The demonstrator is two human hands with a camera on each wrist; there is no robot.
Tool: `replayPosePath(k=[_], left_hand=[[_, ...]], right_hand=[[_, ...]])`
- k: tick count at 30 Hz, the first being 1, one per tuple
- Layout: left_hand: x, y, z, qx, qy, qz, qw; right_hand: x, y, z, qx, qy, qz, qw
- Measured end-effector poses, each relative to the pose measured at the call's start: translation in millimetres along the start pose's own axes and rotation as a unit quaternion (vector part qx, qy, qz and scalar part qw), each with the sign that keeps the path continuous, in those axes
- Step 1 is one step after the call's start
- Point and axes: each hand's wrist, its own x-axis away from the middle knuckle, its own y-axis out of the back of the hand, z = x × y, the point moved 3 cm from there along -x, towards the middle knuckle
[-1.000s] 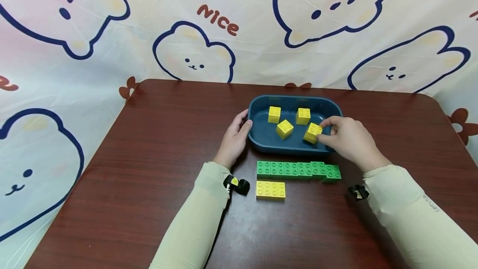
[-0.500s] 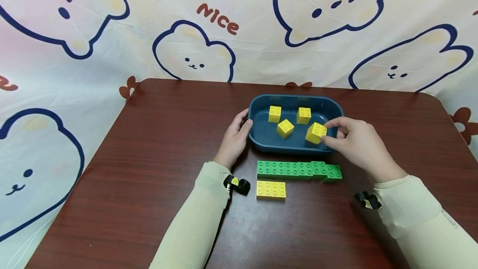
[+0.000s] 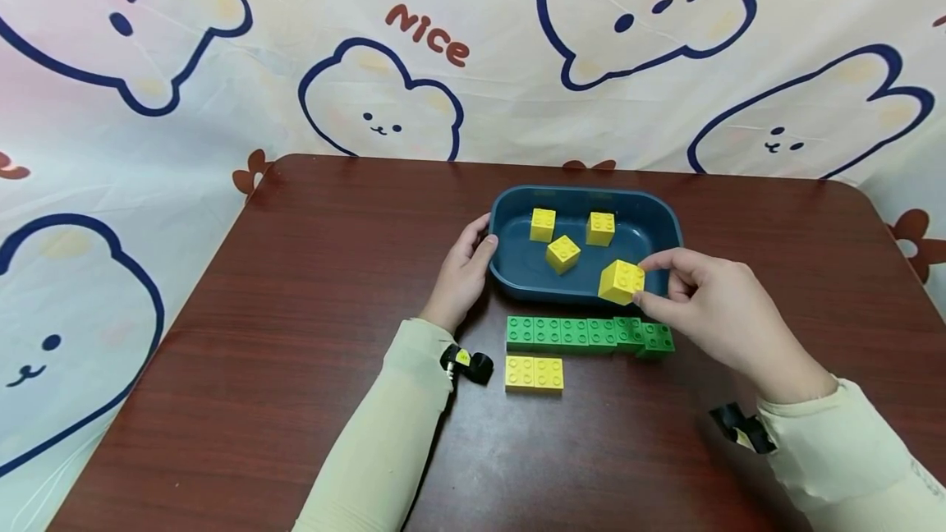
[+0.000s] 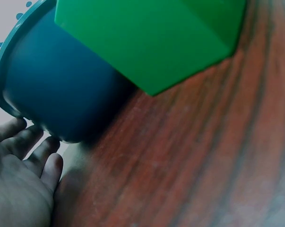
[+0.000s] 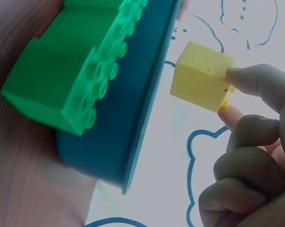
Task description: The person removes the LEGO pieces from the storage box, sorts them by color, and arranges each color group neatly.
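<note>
My right hand (image 3: 727, 310) pinches a yellow toy building block (image 3: 621, 282) between thumb and index finger. It is raised over the tray's front right edge; in the right wrist view the yellow block (image 5: 201, 77) is tilted, studs towards the fingers. The dark blue tray (image 3: 584, 296) has several yellow blocks (image 3: 563, 254) spread inside. At the tray's left end, my left hand (image 3: 460, 273) holds the side, its thumb near the rim. In the left wrist view the left hand's fingers (image 4: 38, 153) touch the tray's outer wall (image 4: 62, 85).
In front of the tray lies a row of green blocks (image 3: 562, 335), its right end stepped slightly nearer. Two yellow blocks side by side (image 3: 534, 373) lie just before its left end. The brown table (image 3: 332, 269) ends at a printed curtain (image 3: 502, 121).
My right hand has lifted the yellow block off the tray's floor and brought it nearer, over the front rim. The left hand stays at the tray's left end.
</note>
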Motion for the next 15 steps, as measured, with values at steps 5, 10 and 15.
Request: replayPosePath(k=[5, 10, 15], left_hand=[[-0.4, 0.1, 0.0, 0.003, 0.002, -0.002, 1.0], [-0.3, 0.9, 0.7, 0.004, 0.0, 0.0, 1.0], [-0.3, 0.6, 0.5, 0.005, -0.001, 0.002, 1.0]], right_hand=[[9.7, -3.3, 8.6, -0.01, 0.018, 0.003, 1.0], [21.1, -12.8, 13.2, -0.017, 0.033, 0.015, 0.999], [31.3, -25.0, 13.7, -0.023, 0.018, 0.04, 0.999]])
